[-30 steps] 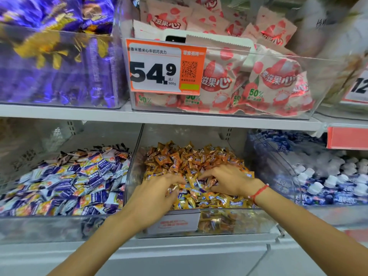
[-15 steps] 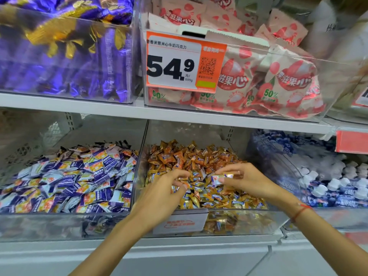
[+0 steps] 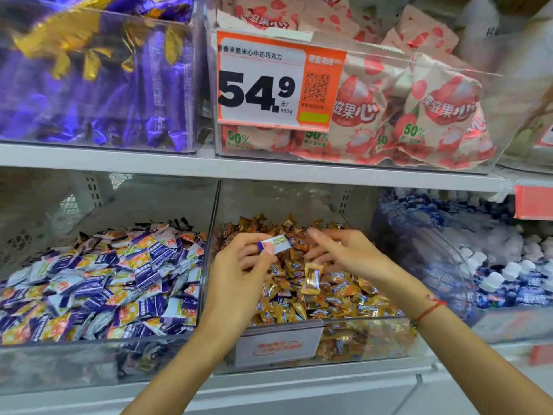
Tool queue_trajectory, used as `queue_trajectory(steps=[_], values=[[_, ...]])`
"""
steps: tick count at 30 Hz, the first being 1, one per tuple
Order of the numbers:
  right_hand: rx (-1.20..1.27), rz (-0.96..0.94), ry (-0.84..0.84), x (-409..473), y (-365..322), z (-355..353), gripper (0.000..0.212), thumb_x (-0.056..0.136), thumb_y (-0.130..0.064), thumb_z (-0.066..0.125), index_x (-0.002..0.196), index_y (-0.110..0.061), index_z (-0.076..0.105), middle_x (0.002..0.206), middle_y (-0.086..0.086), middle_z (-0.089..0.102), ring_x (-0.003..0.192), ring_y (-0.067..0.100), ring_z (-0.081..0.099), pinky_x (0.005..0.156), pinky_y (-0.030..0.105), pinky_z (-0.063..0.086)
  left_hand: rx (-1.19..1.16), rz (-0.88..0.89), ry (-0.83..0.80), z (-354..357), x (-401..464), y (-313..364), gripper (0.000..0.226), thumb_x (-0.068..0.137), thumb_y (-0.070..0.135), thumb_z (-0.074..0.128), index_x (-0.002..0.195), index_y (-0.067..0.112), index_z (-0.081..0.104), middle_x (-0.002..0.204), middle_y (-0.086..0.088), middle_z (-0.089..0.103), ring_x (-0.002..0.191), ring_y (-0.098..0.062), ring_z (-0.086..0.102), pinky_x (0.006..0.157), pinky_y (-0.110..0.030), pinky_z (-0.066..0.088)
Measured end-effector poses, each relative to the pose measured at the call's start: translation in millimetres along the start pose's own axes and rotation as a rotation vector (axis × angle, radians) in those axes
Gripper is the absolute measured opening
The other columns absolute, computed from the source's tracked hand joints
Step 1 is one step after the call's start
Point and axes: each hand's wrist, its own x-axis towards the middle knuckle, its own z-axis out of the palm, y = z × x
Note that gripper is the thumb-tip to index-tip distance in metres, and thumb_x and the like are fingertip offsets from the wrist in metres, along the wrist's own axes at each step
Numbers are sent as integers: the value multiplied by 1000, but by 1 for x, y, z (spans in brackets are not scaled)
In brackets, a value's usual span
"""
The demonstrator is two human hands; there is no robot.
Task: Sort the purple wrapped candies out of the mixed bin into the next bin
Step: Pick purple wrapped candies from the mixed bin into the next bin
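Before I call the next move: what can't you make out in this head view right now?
- More purple candies in the clear middle bin of gold-wrapped candies: hidden under the pile and both hands.
- Small purple-and-white wrapped candy pinched by the left hand: print too small.
- Right hand: palm side hidden.

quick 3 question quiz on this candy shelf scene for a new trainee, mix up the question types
1. True or false: the left hand pinches a purple-and-white wrapped candy.
2. Which bin lies under both hands? A) the gold candy bin B) the purple-and-white candy bin C) the lychee packet bin
3. Fill in: the price tag reads ____ per 500g.

Key: 1 true; 2 A; 3 54.9. The right hand holds nothing.
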Motion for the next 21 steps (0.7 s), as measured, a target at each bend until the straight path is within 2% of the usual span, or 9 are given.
queue_trajectory(steps=[2, 4, 7, 9, 12, 15, 16, 19, 21], values=[[-432, -29, 84, 23, 13, -6, 26, 93, -39, 59, 108, -21, 70, 102, -5, 72, 93, 11, 65, 84, 30, 53, 54, -3, -27, -1, 2, -3, 15, 93, 17, 61, 105, 26, 60, 98, 7, 67, 84, -3, 67, 72, -24, 58], [-775, -11, 23, 39, 19, 1, 23, 93, -38, 58, 101, -21, 70, 105, 1, 70, 91, 17, 64, 79, 30, 52, 123, -21, -82, -2, 5, -8, 21, 92, 18, 62, 111, 28, 58, 104, 12, 64, 87, -2, 64, 79, -28, 57], [-1025, 33, -58, 53, 22, 22, 33, 91, -42, 60, 96, -10, 60, 96, 7, 62, 84, 23, 55, 70, 29, 42, 229, -12, -137, -2, 7, -11, 16, 93, 25, 60, 109, 28, 61, 91, 14, 64, 75, -1, 61, 68, -22, 51], [-1084, 18, -38, 52, 18, 26, 23, 90, -27, 64, 102, -8, 62, 96, 7, 58, 88, 24, 56, 72, 29, 42, 269, 4, -178, -3, 5, -10, 18, 95, 32, 55, 95, 19, 68, 71, 5, 58, 57, -8, 48, 59, -23, 41], [-926, 35, -36, 44, 26, 19, 18, 85, -11, 67, 102, -14, 70, 106, 2, 69, 96, 19, 64, 81, 28, 51, 251, -20, -226, -3, 6, -10, 33, 97, 39, 47, 94, 10, 64, 70, -8, 47, 65, -15, 41, 66, -35, 39], [-526, 6, 53, 25, 17, 4, 14, 81, -7, 73, 88, -19, 71, 91, -1, 72, 77, 11, 65, 72, 25, 53, 208, -94, -249, -1, 8, -11, 26, 101, 34, 40, 103, 13, 56, 87, -20, 64, 76, -24, 60, 77, -44, 50], [-354, -22, 54, 19, 7, 0, 14, 81, -7, 74, 89, -18, 71, 88, 1, 73, 76, 12, 66, 72, 25, 55, 193, -125, -243, 0, 8, -11, 21, 102, 32, 38, 105, 18, 53, 93, -16, 68, 82, -24, 67, 81, -47, 53], [145, -112, -54, 0, -27, -4, 19, 83, -5, 73, 101, -8, 71, 84, 5, 72, 75, 10, 68, 68, 18, 56, 99, -185, -190, 2, 9, -5, 15, 103, 27, 35, 99, 27, 49, 105, 3, 67, 83, -2, 68, 78, -37, 56], [147, -177, -127, -9, -41, 6, 19, 81, -3, 73, 99, -5, 72, 80, 6, 73, 70, 6, 68, 64, 14, 53, -11, -246, -167, 2, 11, 1, 22, 104, 31, 32, 97, 27, 52, 101, 0, 67, 77, -4, 67, 67, -27, 57]])
